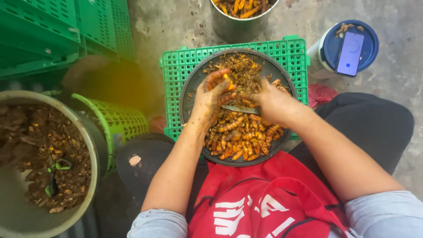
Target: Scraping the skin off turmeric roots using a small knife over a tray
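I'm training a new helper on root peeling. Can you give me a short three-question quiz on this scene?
1. True or false: the right hand holds a knife.
2. What does the left hand hold? A) a phone B) a yellow root piece C) a lid
3. What does the round tray of roots rest on?

Key
1. True.
2. B.
3. A green crate turned bottom up, as far as can be seen.
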